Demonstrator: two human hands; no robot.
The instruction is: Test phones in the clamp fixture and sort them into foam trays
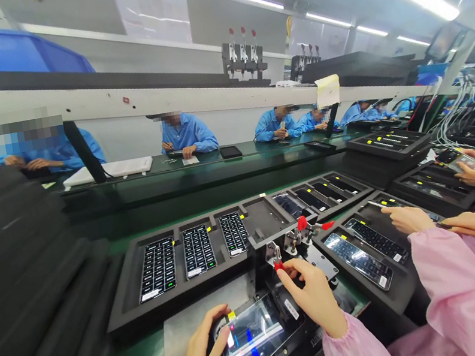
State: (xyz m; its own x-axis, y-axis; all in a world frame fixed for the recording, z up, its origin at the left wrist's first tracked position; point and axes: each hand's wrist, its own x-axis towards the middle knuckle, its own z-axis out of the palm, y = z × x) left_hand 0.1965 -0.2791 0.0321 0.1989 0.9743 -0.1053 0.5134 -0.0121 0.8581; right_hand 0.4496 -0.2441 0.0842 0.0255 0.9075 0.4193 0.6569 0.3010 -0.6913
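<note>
Left hand (pixel 198 355) rests on edge of lit phone (pixel 253 340), grip unclear; phone lies in black fixture (pixel 280 299). Right hand (pixel 312 298) pinches red tip of toggle clamp (pixel 278 265), narrow grip. Beside, foam tray (pixel 182 310): phones seated, one pocket vacant.

the left hand (pixel 198 354) is resting on the phone (pixel 255 339), and a strip of bare grey mat (pixel 207 323) is leaving free room just beside it, up toward the black foam tray (pixel 124 300). the right hand (pixel 312 299) is pinching the red tip of the steel toggle clamp (pixel 291 242), which is standing between that hand and the tray's far slots. on the right, a co-worker's pink sleeve (pixel 453 269) is crowding the second foam tray (pixel 403 296), while a stack of black foam trays (pixel 18 257) is walling off the far left.
</note>
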